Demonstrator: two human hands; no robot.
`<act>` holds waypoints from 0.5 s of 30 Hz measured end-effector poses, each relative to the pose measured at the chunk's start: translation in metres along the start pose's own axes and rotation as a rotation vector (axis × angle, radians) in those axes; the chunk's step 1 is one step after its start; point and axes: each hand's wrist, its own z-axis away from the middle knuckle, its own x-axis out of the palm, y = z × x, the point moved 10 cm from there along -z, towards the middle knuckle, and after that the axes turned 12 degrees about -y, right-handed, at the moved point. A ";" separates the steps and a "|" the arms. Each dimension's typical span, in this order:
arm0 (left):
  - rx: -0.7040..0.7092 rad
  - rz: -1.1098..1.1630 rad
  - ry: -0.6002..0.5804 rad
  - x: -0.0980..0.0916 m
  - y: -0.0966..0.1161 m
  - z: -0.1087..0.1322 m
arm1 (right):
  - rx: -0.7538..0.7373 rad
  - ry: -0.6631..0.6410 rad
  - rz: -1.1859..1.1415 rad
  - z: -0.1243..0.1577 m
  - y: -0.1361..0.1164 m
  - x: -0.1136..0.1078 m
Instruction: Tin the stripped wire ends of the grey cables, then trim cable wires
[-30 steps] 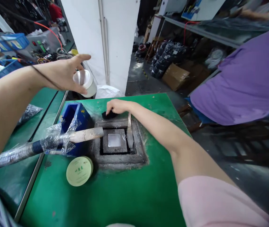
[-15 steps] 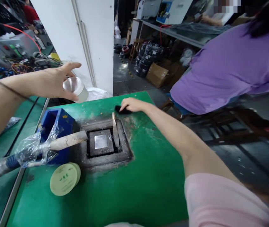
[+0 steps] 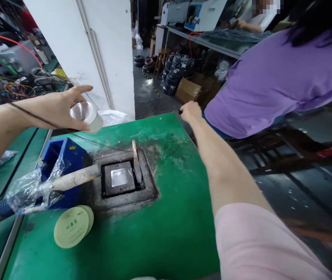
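Jar (image 3: 96, 123), held tilted by its rim in the left hand (image 3: 55, 111) near the bench (image 3: 180, 221), could slip; the right hand (image 3: 191, 112), closed on a dark item (image 3: 180, 111) beside the purple shirt (image 3: 265, 85), could bump it.

So the right hand (image 3: 191, 112) has been swept off to the right: a second ago the black wad (image 3: 180, 111) was being pressed down behind the grimy square frame (image 3: 151, 192), now it's been carried just past the green table's (image 3: 183, 217) far right corner, mostly hidden by fingers. The scraper's (image 3: 137, 167) top end's been uncovered too, and the view's been swung rightward.
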 end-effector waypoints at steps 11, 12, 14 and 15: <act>0.090 0.019 -0.012 0.007 0.011 -0.007 | -0.407 -0.570 -0.090 0.079 -0.099 0.075; 0.085 0.023 -0.016 0.008 0.010 -0.006 | -0.403 -0.719 -0.116 0.107 -0.084 0.075; 0.071 0.026 -0.021 0.010 0.008 -0.005 | -0.184 -0.633 -0.113 0.124 -0.030 0.043; 0.065 0.025 -0.020 0.011 0.008 -0.005 | -0.098 -0.525 -0.089 0.121 -0.009 0.024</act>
